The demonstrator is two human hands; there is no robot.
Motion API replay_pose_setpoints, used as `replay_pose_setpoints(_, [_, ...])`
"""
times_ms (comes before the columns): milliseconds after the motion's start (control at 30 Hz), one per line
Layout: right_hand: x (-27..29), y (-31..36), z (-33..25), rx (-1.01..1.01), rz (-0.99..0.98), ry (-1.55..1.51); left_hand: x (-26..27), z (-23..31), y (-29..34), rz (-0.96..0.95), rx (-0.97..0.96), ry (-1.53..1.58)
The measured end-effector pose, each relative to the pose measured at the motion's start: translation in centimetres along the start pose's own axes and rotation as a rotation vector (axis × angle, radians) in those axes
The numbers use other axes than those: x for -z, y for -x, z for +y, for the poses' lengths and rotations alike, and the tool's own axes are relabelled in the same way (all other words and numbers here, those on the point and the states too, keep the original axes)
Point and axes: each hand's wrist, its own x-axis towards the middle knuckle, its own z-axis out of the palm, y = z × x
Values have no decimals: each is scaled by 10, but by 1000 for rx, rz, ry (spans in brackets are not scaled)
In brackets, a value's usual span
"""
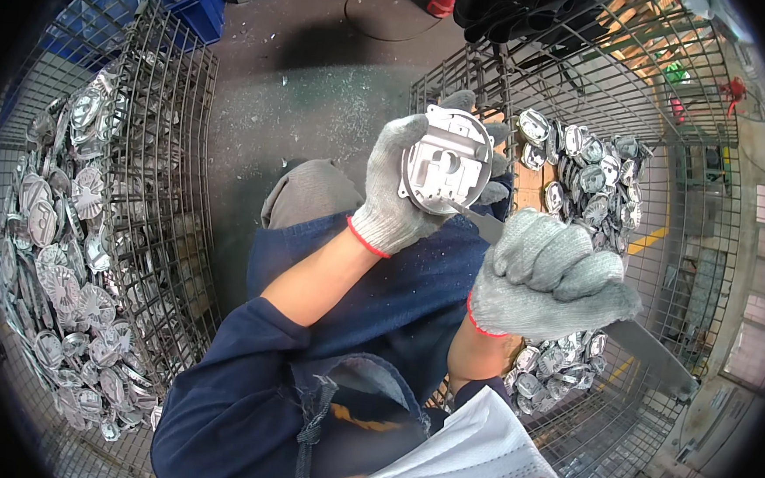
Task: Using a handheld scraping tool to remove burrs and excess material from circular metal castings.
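Observation:
My left hand [394,187], in a grey knit glove with a red cuff, is closed round the edge of a round silver metal casting [444,159]. The casting's hollow side, with ribs and a central hole, faces up. In the matching glove, my right hand [547,271] is wrapped round a flat grey metal file [651,354]. Its narrow pointed end meets the near rim of the casting; its broad end sticks out past the heel of my hand. Some left fingers are partly hidden behind the casting.
A wire mesh cage [163,182] on the left is heaped with castings [81,291]. Another mesh cage [671,108] on the right holds more castings [593,169] beside cardboard [530,187]. Blue bins [191,4] stand at the far left, on a floor [322,86] scattered with metal bits.

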Motion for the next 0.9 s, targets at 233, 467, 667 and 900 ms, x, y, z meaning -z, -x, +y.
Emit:
replay_pose_setpoints(233, [-1, -4, 20, -40, 76, -23, 1, -4, 2, 23, -24, 47])
replay_pose_setpoints(467, [-3, 9, 22, 67, -74, 60, -2, -9, 0, 140, -73, -41])
replay_pose_setpoints(667, [-5, -8, 9, -93, 430, -78, -7, -7, 3, 39, 50, -309])
replay_pose_setpoints(900, [-12, 6, -5, 90, 33, 137, -15, -12, 5, 100, -54, -152])
